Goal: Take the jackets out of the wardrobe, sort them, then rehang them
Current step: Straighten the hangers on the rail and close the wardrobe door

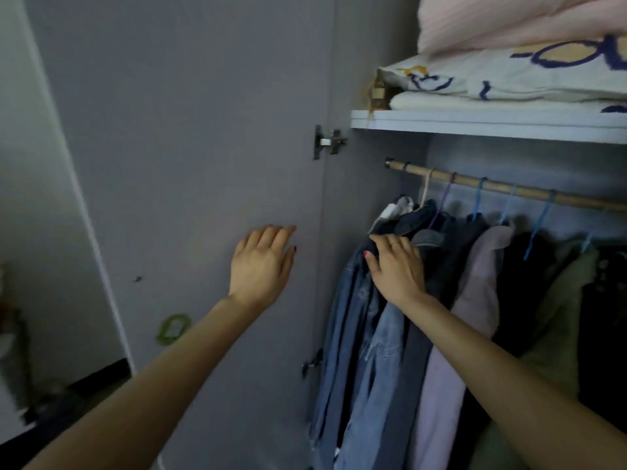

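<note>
Two bare forearms fill the lower part of the frame, reaching up from the bottom edge. At the centre right, the right hand (pixel 397 262) is laid on the shoulder of a dark denim jacket (pixel 415 220), its fingers curled over the fabric near the collar and gripping it; a ring is seen on one finger. This jacket hangs at the left end of the row, with a white label or lining showing at its neck.

Below and beside it, lighter blue denim jackets (pixel 366 340) are hung, running down toward the bottom of the frame. To their right a pale lilac jacket (pixel 475 300) is seen, then dark garments (pixel 529 273) and an olive green one (pixel 563 320) at the right edge. All are carried on hangers — purple, cream and blue hooks are visible — over a wooden rail (pixel 509 188) that slants across the upper right of the frame.

The left hand (pixel 263 262) is held at the centre of the frame, fingers straight and relaxed, palm toward the inner face of the open wardrobe door (pixel 190 130); whether it touches the panel cannot be told. It holds nothing.

Two metal hinges are fixed along the door's right edge, an upper hinge (pixel 328 142) and a lower one (pixel 311 362). A green ring-shaped object (pixel 172 329) is seen on the door at the lower left.

Above the rail, a white shelf (pixel 475 125) carries folded bedding — a cream quilt with blue and yellow patterning (pixel 509 76) beneath a pink one (pixel 509 22) in the upper right corner.
</note>
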